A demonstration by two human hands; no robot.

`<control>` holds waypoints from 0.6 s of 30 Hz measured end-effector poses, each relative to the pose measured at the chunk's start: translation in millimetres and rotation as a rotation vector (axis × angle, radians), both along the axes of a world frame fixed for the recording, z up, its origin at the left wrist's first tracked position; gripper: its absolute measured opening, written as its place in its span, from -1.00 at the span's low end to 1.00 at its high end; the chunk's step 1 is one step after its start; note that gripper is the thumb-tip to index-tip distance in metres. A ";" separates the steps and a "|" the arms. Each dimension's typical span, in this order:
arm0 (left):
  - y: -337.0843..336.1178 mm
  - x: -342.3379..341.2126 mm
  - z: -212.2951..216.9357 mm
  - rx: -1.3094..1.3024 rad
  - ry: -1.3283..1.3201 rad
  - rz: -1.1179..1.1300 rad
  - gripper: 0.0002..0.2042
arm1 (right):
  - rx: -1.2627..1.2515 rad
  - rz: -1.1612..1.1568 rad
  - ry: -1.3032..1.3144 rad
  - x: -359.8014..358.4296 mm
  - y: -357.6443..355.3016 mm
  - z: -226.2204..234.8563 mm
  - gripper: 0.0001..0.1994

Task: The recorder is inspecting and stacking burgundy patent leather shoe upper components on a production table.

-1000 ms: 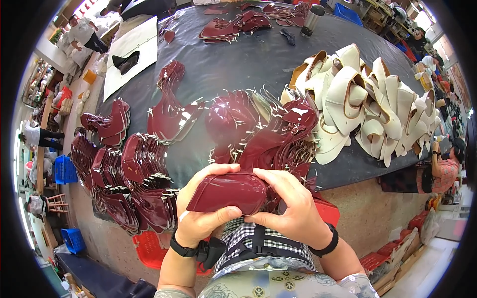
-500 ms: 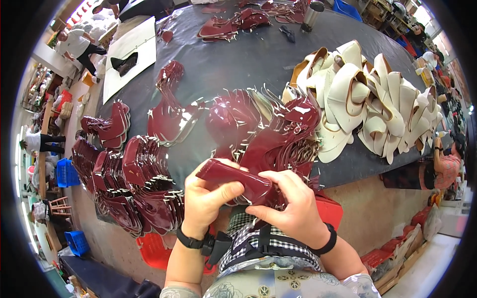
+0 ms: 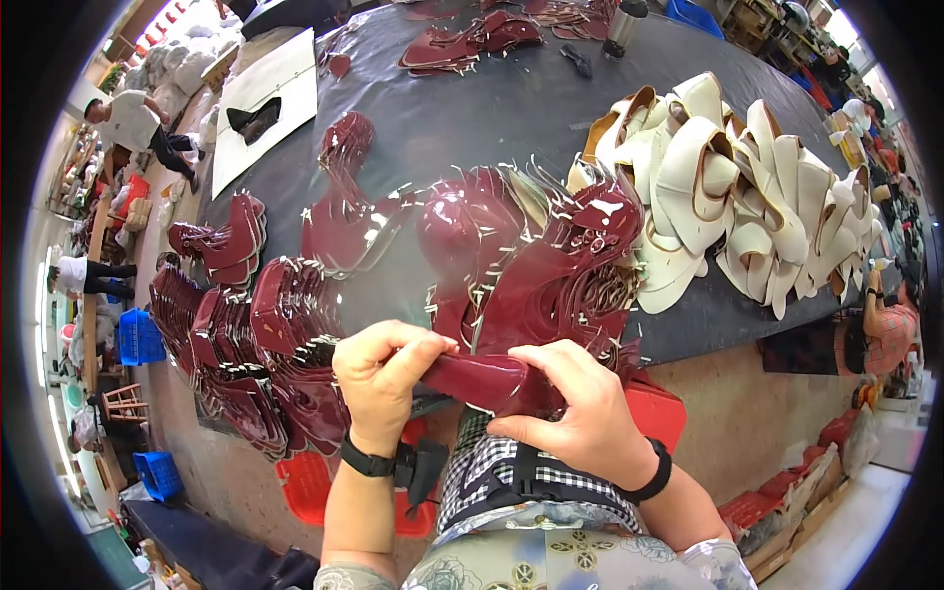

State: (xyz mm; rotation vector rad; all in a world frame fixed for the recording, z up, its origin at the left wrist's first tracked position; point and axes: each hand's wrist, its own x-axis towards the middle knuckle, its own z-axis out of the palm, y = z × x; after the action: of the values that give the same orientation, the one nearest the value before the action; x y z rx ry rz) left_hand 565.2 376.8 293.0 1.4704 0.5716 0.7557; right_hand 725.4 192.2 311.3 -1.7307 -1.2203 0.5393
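A glossy dark red shoe upper point(image 3: 480, 381) stretches between my hands at the table's near edge. My left hand point(image 3: 382, 382) is closed, thumb and fingers pinching its left end. My right hand point(image 3: 582, 411) grips the other end, with the thumb below and the fingers on top. Just beyond lies a loose heap of dark red shoe uppers point(image 3: 521, 285) with white thread ends sticking out. To the left are stacked dark red uppers point(image 3: 285, 329) in several overlapping rows, close to my left hand.
Cream shoe uppers point(image 3: 688, 187) are heaped on the right of the dark table point(image 3: 472, 118). A white board point(image 3: 265, 113) with a black piece point(image 3: 256, 122) lies far left. A bottle point(image 3: 623, 28) stands at the back. A red stool point(image 3: 307, 487) is below the table. Other people are around.
My left hand has shifted left and turned, its grip now a pinch at the upper's end. The upper lies more level and is drawn out between my hands.
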 end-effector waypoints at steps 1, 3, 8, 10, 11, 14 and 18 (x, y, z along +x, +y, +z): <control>6.4 1.0 5.8 0.054 0.058 -0.091 -0.92 | -0.021 0.013 -0.010 -0.5 -0.4 -3.9 -0.33; 19.3 3.2 29.3 0.351 0.208 -0.260 -0.75 | 0.002 -0.009 -0.094 -0.8 -1.0 -3.5 -0.32; 6.3 14.1 81.4 1.162 0.605 -0.607 -0.22 | 0.005 0.046 -0.412 -3.7 -1.6 1.4 -0.30; 1.5 13.9 58.7 1.122 0.689 -0.674 -0.32 | -0.003 0.054 -0.458 -6.6 -0.8 0.4 -0.31; 1.7 15.9 50.4 1.233 0.658 -0.644 -0.44 | -0.022 0.055 -0.504 -7.4 -0.9 -2.1 -0.33; -0.6 9.9 19.3 1.238 0.571 -0.646 -0.74 | -0.033 0.061 -0.532 -11.0 -0.8 -16.1 -0.37; -1.8 8.7 -4.4 1.272 0.687 -0.735 -0.61 | -0.024 0.061 -0.556 -9.7 0.1 -34.6 -0.41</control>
State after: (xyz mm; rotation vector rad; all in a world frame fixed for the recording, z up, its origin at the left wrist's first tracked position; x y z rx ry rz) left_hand 573.9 375.0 288.6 2.9244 -0.0904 -0.1114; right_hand 715.7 192.2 276.6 -1.9362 -1.6566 0.0995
